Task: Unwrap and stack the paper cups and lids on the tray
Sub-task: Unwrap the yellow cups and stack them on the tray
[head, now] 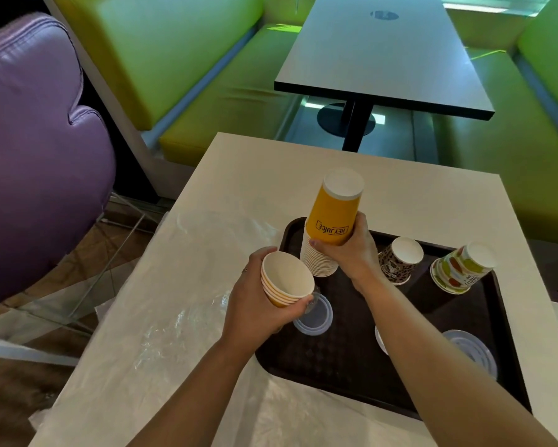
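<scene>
Orange cup stack (327, 233) sits upside down at the far left corner of the tray (342, 359), w/ your right hand (351, 253) wrapped round its middle, fingers curled on the orange wall. Your left hand (258, 298) holds a small nested batch of orange cups (285, 280), mouths tipped up toward you, fingers curled under and round them, just left of the big stack.

Risks, as I judge them:
- The tall stack looks slightly tilted; if you let go before it's seated flat on its rims it could topple toward the leopard-print cups (398, 261).
- The batch in your left hand is the other way up vs. the big stack. You'd need to flip it before adding, and a loose hold mid-flip could spill cups.
- Clear plastic wrap (174, 285) lies over the surface (416, 195) on the left and near side; it could snag a sleeve-less arm or drag under the tray edge.
- Your right forearm crosses over the tray, partly hiding a white lid (380, 340); a sweep back could knock it.

Counts: 3 upside-down cup stacks on the tray (orange, leopard, fruit-print stack (461, 269)), plus 1 batch in hand showing approx. 4 rims. Lids: clear lid pile (314, 317) near your left hand, another clear lid pile (471, 353) at the near right, and the part-hidden white one, so 3 lid spots. Cups per stack: too many to tell.
</scene>
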